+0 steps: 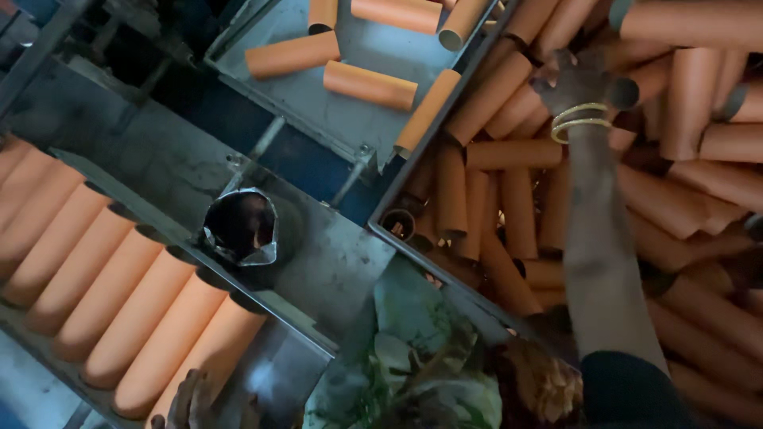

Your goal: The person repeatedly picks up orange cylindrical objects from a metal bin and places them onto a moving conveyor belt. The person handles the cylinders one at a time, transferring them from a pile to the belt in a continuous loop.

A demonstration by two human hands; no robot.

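Patterned green-and-brown cloth (413, 365) on the person's lap fills the bottom of the view, nearest the lens. From there the right hand (576, 79), with two thin gold bangles (579, 121) on its wrist, stretches out into the heaped orange cardboard tubes (509, 206) in a grey metal bin (413, 171); its fingers are curled over the dark open end of one tube in the pile, though how firmly they close on it I cannot tell — the light is dim. This looks like the picking step: a tube being chosen from the loose heap, which calls for a clean lift out of the tangle.

At the bottom edge the left hand (191, 401) rests with fingers spread, touching the nearest end of a neat row of orange tubes (103, 294) lying side by side in a slanted metal tray (286, 314). Beside that row sits a dark round opening with a ragged shiny rim (241, 229). Farther off, a shallow grey tray (334, 99) holds a few scattered tubes — smooth, matte, all alike.
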